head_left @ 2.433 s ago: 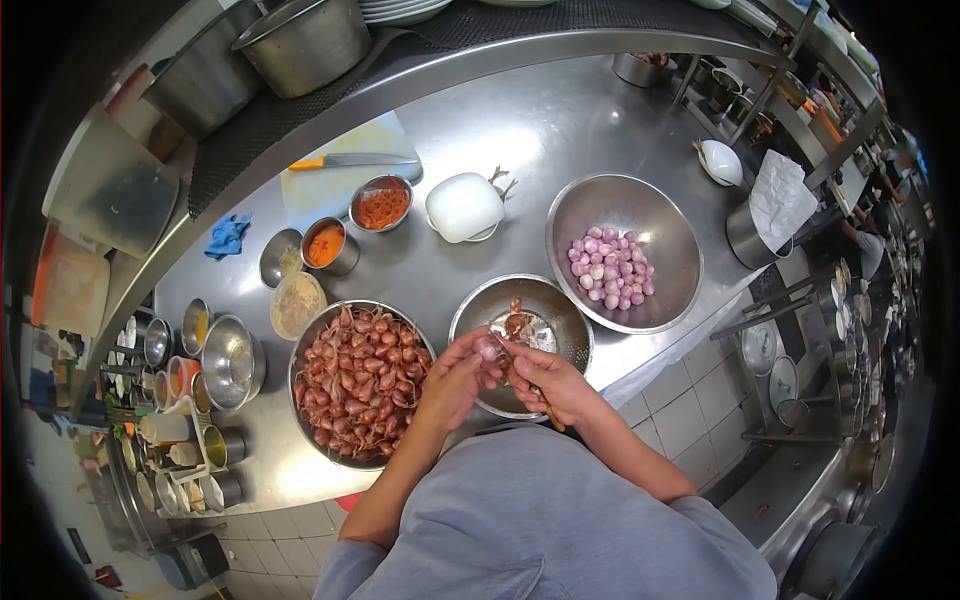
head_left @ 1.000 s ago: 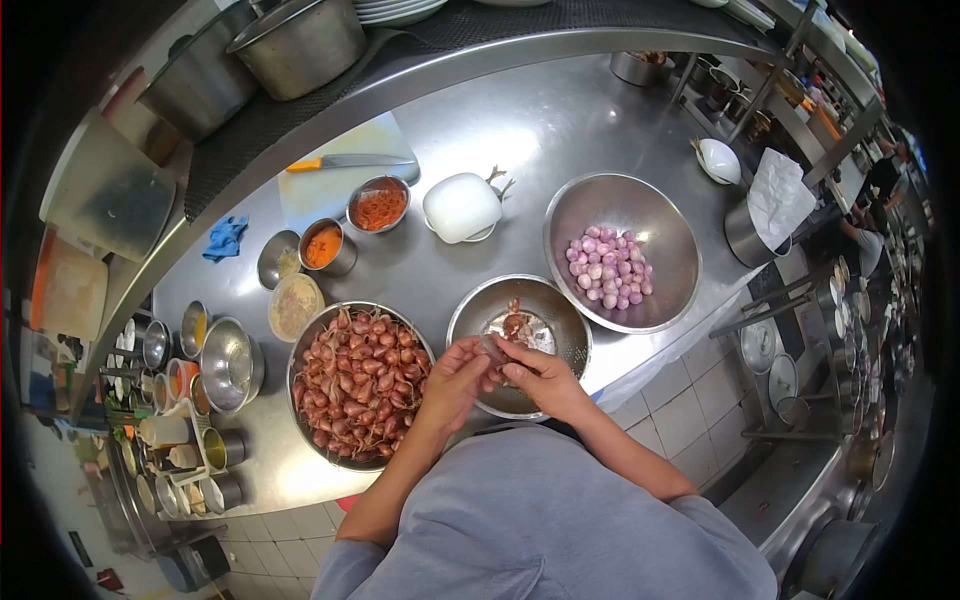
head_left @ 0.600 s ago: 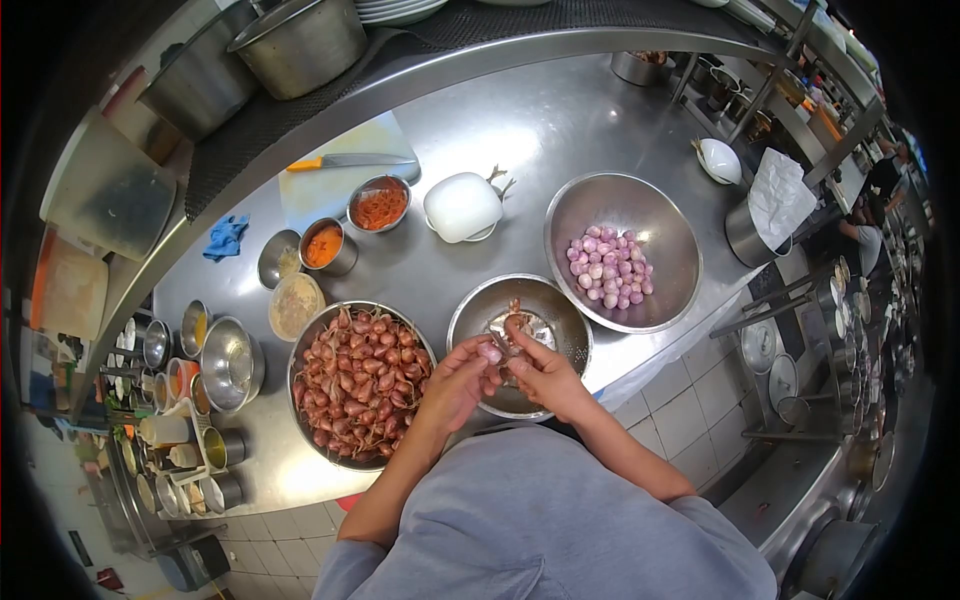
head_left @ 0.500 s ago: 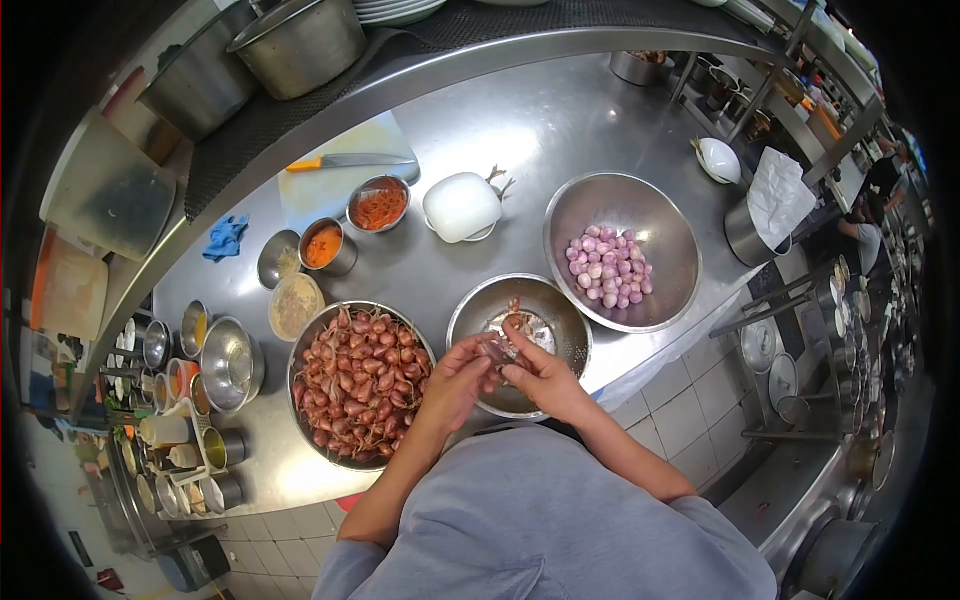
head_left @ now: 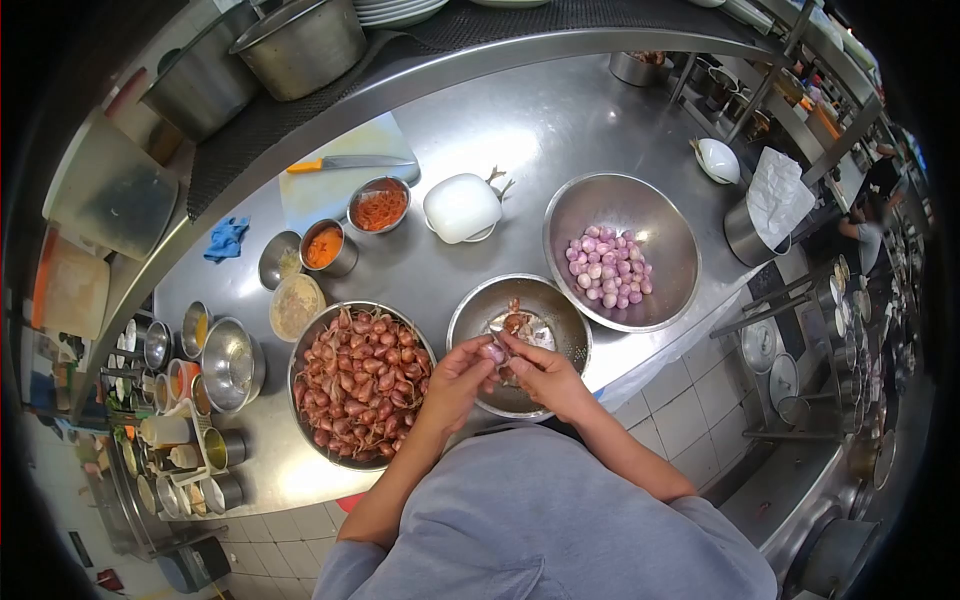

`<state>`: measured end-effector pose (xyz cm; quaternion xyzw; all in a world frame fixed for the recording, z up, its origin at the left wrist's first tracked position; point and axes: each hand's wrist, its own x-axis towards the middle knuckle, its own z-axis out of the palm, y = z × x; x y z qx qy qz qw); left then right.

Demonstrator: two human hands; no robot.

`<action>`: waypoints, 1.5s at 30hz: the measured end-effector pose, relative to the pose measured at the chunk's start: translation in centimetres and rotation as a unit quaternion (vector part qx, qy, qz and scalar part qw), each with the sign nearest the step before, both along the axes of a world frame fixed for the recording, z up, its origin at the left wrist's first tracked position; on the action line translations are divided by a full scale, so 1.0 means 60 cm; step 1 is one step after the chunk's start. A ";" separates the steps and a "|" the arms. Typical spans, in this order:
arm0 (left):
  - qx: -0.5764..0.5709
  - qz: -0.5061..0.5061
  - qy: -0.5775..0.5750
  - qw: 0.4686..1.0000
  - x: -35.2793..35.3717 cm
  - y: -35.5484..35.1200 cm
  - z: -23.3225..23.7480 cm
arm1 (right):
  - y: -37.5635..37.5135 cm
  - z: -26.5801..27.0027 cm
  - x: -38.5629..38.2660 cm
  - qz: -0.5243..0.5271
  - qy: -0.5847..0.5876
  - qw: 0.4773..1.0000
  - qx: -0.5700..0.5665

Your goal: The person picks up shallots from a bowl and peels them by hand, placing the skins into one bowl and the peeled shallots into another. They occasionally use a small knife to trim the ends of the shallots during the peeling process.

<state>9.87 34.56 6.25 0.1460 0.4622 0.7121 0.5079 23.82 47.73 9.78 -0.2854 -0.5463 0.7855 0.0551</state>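
Note:
Over the near rim of a steel bowl with skin scraps (head_left: pixel 572 335), my left hand (head_left: pixel 460 378) holds a shallot (head_left: pixel 492 352) between its fingertips. My right hand (head_left: pixel 548 378) is pinched at the shallot's upper end, on something small, perhaps a knife tip or skin, that I cannot make out. Left of my hands is a large bowl heaped with unpeeled reddish-brown shallots (head_left: pixel 360 385). Peeled pink-purple shallots (head_left: pixel 610 265) lie in a wide steel bowl (head_left: pixel 655 210) at the right.
Behind the bowls stand a white radish piece (head_left: pixel 462 207), two cups of orange shreds (head_left: pixel 378 208) and a cutting board (head_left: pixel 345 190) with an orange-handled knife (head_left: pixel 350 162). A blue cloth (head_left: pixel 227 238) lies at left. An overhead shelf (head_left: pixel 500 42) crosses the far side. People stand far right.
The fingers of my right hand have drawn in to the shallot's upper end, and the shallot now shows more clearly between my hands. The bowls have not moved.

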 end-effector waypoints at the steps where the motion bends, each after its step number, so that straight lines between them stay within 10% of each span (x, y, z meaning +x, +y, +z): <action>1: -0.004 -0.002 -0.003 1.000 0.000 0.001 0.004 | 0.001 0.010 0.000 -0.018 -0.064 0.993 -0.096; 17: -0.002 0.014 0.018 1.000 -0.002 0.001 -0.013 | -0.002 -0.042 -0.001 0.009 0.098 0.987 0.126; 19: -0.009 0.005 0.020 1.000 -0.002 0.005 0.005 | 0.005 -0.007 0.004 0.015 0.002 0.997 -0.071; 23: 0.003 0.011 0.006 1.000 -0.006 0.006 0.006 | 0.004 -0.006 0.002 -0.035 0.004 0.993 -0.113; 29: 0.008 0.027 0.004 1.000 -0.007 0.007 -0.013 | -0.002 -0.046 -0.002 0.032 0.066 0.991 0.113; 41: 0.000 0.023 0.018 1.000 -0.007 0.001 -0.014 | -0.001 -0.017 0.004 0.043 -0.010 0.999 0.017; 45: 0.003 0.004 -0.018 1.000 -0.009 0.004 -0.004 | 0.000 -0.008 0.009 0.017 0.030 0.978 -0.206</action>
